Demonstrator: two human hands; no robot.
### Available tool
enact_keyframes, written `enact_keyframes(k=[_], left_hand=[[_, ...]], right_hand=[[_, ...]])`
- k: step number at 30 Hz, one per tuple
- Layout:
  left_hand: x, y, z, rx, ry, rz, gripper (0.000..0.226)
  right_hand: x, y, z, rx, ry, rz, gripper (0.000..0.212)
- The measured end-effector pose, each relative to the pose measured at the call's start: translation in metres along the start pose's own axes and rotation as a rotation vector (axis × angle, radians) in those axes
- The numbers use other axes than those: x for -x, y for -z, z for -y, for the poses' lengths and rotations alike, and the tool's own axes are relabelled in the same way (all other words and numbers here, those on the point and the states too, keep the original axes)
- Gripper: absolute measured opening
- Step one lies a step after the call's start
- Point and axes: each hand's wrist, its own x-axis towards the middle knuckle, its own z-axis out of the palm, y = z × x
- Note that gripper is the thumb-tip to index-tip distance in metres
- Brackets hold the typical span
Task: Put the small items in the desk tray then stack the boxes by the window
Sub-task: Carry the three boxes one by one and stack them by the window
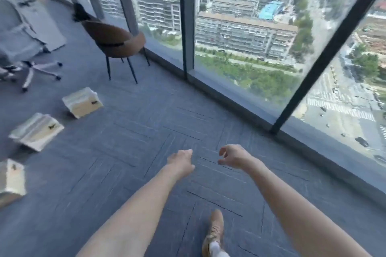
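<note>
Both bare forearms reached over grey carpet; left hand (pixel 181 161) loosely curled, right hand (pixel 234 157) half-open, both empty; three boxes (pixel 83 102) lay apart.

Both my hands, the left hand (pixel 181 162) and the right hand (pixel 234 158), hang empty over bare grey floor (pixel 146 131), with nothing lying under or between them. Three boxes, the far box (pixel 82 102), the middle box (pixel 36 131) and the near box (pixel 11 179), lie apart along the left. A brown chair (pixel 117 41) stands far left by the window (pixel 240 37), whose glass closes off the right. My shoe (pixel 215 229) is near, below my hands.
</note>
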Motion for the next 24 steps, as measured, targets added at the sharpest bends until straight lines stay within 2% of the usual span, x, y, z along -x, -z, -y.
enact_keyframes(k=[4,12,18,24], left_hand=[[-0.023,0.040,0.086,0.082,0.219,-0.051,0.034],[-0.055,0.132,0.224,0.320,0.589,-0.204,0.028],[-0.076,0.159,0.298,0.424,0.724,-0.240,0.026],[-0.134,0.181,0.398,0.492,0.774,-0.238,0.027]], right_hand=[[-0.082,0.009,0.101,0.097,0.199,0.067,0.042],[-0.216,0.039,0.271,0.286,0.497,0.181,0.040],[-0.288,0.033,0.370,0.298,0.605,0.251,0.036],[-0.375,0.015,0.467,0.363,0.660,0.311,0.034]])
